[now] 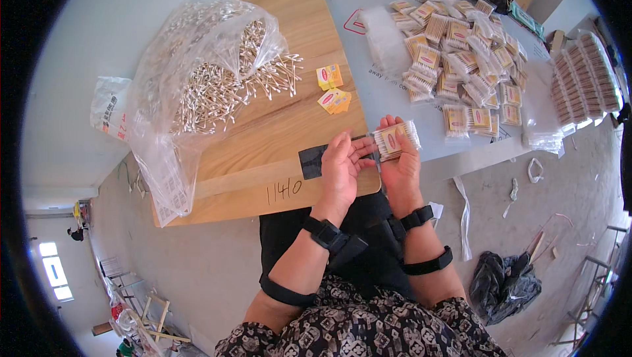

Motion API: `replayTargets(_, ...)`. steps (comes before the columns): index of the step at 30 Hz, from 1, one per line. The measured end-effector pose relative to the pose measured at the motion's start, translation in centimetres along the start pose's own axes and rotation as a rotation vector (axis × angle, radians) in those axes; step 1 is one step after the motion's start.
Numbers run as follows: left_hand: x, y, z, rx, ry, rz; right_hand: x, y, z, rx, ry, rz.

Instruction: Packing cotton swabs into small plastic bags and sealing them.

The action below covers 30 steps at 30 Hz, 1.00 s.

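In my right hand (403, 176) lies a small bundle of cotton swabs (393, 141) with a yellow label card, my fingers and thumb closed around it. Just left of it, my left hand (339, 169) has its fingers stretched toward the bundle, and I see nothing held in it. A flat black piece (311, 161) rests on the wooden board (296, 140) beside that hand. Two small piles of yellow label cards (329, 76) sit farther up the board. Loose cotton swabs (210, 97) spill from a large clear plastic bag (158, 87) at the left.
On the grey sheet-covered table (359, 28) lies a heap of bagged swab packs (454, 61), with empty clear bags (385, 38) beside it. Stacked swab bundles (586, 77) stand at the far right. A black plastic bag (503, 284) and white strips (463, 215) lie on the floor.
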<state>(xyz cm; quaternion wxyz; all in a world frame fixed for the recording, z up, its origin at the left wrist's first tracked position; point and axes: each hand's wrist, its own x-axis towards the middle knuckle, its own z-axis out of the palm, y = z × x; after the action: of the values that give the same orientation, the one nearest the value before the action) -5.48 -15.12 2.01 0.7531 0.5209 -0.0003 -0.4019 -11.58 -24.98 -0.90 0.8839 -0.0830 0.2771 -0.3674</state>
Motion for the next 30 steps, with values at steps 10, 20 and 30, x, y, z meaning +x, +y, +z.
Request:
replayTargets(10, 0.4, 0.5, -0.1, -0.138, -0.151, -0.155, 1.0, -0.4, -1.1, 0.028, 0.017, -0.016)
replayTargets(20, 0.6, 0.9, 0.1, 0.005, -0.164, -0.203, 0.9, -0.1, -1.2, 0.017, 0.013, -0.029)
replayTargets(30, -0.7, 0.5, 3.0, 1.298, -0.208, 0.934, -2.7, -6.0, -1.0, -0.264, -0.029, 0.041)
